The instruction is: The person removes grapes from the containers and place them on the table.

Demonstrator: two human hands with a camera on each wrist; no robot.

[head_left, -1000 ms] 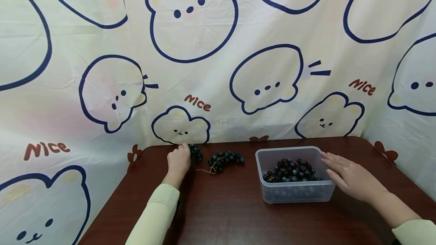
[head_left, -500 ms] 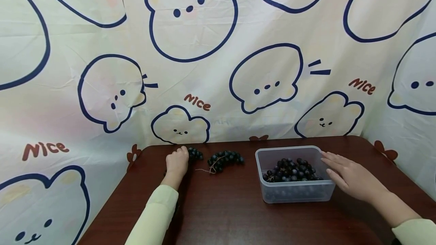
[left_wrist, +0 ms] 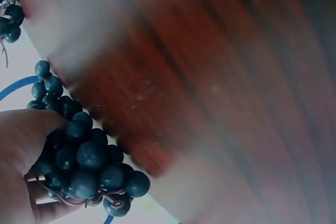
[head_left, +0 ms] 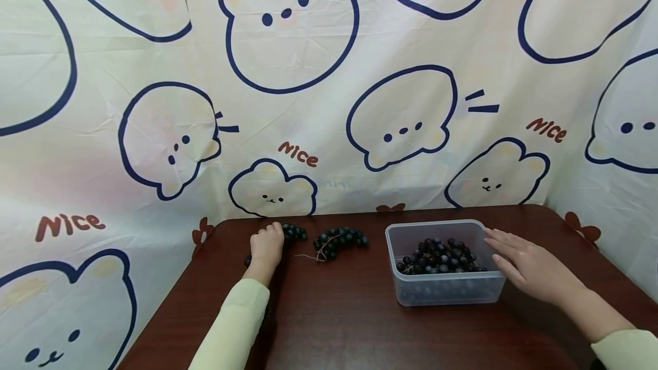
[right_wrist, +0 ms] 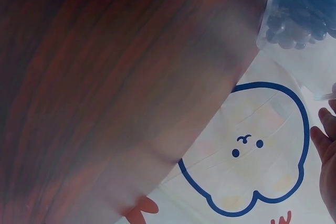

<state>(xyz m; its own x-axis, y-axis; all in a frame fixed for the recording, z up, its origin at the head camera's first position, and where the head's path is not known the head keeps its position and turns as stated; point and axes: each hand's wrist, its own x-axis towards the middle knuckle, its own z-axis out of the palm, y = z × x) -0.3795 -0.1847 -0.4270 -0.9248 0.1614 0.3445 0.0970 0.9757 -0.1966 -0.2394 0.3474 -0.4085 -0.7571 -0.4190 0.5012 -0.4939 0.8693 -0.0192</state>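
Toward eleven o'clock on the brown table [head_left: 329, 324], seen from the person's place, the left hand [head_left: 267, 247] grips a bunch of dark grapes [left_wrist: 89, 156], thumb and fingers curled closely round its middle; grapes stick out on both sides of the hand. Whether that bunch touches the tabletop cannot be told. At twelve o'clock lies a second bunch [head_left: 343, 240], its thin stem trailing toward nine o'clock. Between one and two o'clock stands a clear plastic container [head_left: 447, 293], with more dark grapes [head_left: 442, 257] heaped inside. The right hand [head_left: 534, 267] is at two o'clock, fingers straight and grasping nothing, fingertips at the container's three-o'clock rim. Behind the table hangs a pale cloth [head_left: 334, 119] printed with blue-outlined animal faces and the word "Nice".
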